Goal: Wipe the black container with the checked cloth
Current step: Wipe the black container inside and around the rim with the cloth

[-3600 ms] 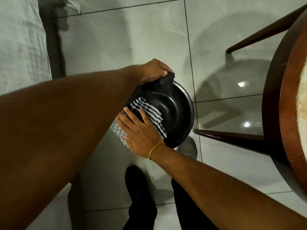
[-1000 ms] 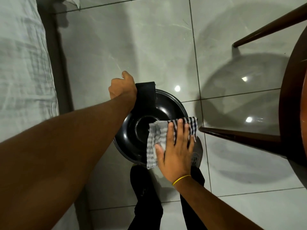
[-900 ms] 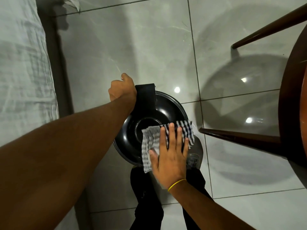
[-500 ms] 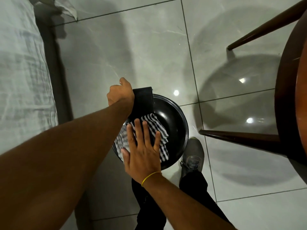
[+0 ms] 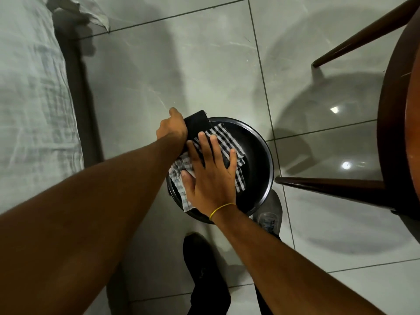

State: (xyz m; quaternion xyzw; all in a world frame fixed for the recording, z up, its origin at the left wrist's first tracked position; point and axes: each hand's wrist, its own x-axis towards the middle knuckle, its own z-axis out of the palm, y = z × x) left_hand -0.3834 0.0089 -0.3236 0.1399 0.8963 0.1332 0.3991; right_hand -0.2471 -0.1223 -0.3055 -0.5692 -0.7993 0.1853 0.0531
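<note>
Head view
Black container: your black container [image 5: 256,160] is held above the tiled floor [image 5: 204,64], round and dark, its rim facing up toward you, directly over your shoes.
Left hand: your left hand [image 5: 173,128] is closed around the container's black handle [image 5: 196,125] at the far left rim; the fingers are wrapped out of sight behind it.
Checked cloth: the checked cloth [image 5: 227,142] lies on the left half of the container, reaching from the handle down to the near rim.
Right hand: your right hand [image 5: 211,176] lies flat on the cloth, fingers [image 5: 203,144] spread wide and pressing it down; a yellow band [image 5: 221,209] circles the wrist.
Surroundings: a bed [image 5: 29,87] runs along the left; a dark wooden table [image 5: 400,133] with slanted legs stands on the right.
</note>
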